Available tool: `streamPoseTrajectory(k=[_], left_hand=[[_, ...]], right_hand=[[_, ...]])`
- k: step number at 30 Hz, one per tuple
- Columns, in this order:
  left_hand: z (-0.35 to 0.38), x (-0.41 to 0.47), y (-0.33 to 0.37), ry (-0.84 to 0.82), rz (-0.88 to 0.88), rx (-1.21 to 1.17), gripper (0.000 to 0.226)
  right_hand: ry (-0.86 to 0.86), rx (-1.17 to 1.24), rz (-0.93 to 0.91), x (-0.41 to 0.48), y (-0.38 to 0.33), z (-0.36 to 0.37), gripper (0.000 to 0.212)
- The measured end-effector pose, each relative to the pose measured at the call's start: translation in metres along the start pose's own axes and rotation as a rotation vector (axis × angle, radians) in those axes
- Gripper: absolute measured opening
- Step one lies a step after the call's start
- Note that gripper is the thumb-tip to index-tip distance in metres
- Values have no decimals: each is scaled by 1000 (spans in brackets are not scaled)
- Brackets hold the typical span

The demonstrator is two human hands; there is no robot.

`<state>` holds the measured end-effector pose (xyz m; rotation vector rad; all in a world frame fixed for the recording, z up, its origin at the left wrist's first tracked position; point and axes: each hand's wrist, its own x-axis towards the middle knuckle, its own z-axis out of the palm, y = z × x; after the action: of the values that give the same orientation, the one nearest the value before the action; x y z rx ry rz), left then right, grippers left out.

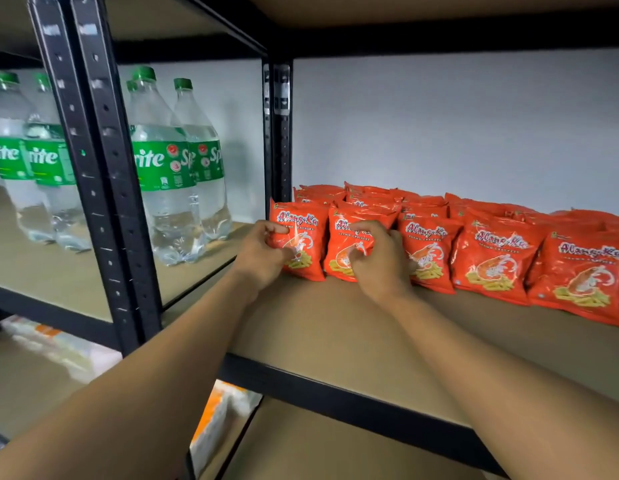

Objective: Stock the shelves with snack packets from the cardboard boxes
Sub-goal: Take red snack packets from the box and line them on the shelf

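Note:
Several orange prawn-cracker packets stand in rows on the brown shelf board, from its left post to the right edge. My left hand pinches the leftmost front packet with curled fingers on its face. My right hand grips the second front packet beside it, thumb and fingers curled on its front. More front packets lean upright to the right. No cardboard box is in view.
Black metal uprights divide the shelving. Several clear Sprite bottles stand on the neighbouring left shelf. The shelf's black front rail runs below my forearms. Blurred white and orange packs lie on a lower shelf. Bare board lies in front of the packets.

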<state>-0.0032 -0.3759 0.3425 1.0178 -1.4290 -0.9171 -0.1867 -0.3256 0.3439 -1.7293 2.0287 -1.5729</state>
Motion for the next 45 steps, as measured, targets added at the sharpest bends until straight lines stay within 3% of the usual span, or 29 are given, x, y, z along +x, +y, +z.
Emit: streamPoseTrajectory(k=[5,11,24,31,38,40,45], left_hand=[[1,6,-11,29,42,109,31],[3,7,-18,53,104,206,30],[-3,-12,-2,29,86,120,25],[-1,-62,35,138,92,283,23],[34,-166,83,-2,155,85,17],[45,-199,90,-36,140,66,15],[62,-277,87,-204,81,81,12]], right_hand=[[39,-183,7,-3,8,6,39],[15,-205,-20,-4,11,6,40],[15,-85,0,-10,4,-6,36],[99,-16,-40,-38,-11,-55,37],[6,169,-125,-99,-14,-140,17],[-45,174,-131,-121,-8,-164,24],[-168,205,-16,-185,12,-222,18]])
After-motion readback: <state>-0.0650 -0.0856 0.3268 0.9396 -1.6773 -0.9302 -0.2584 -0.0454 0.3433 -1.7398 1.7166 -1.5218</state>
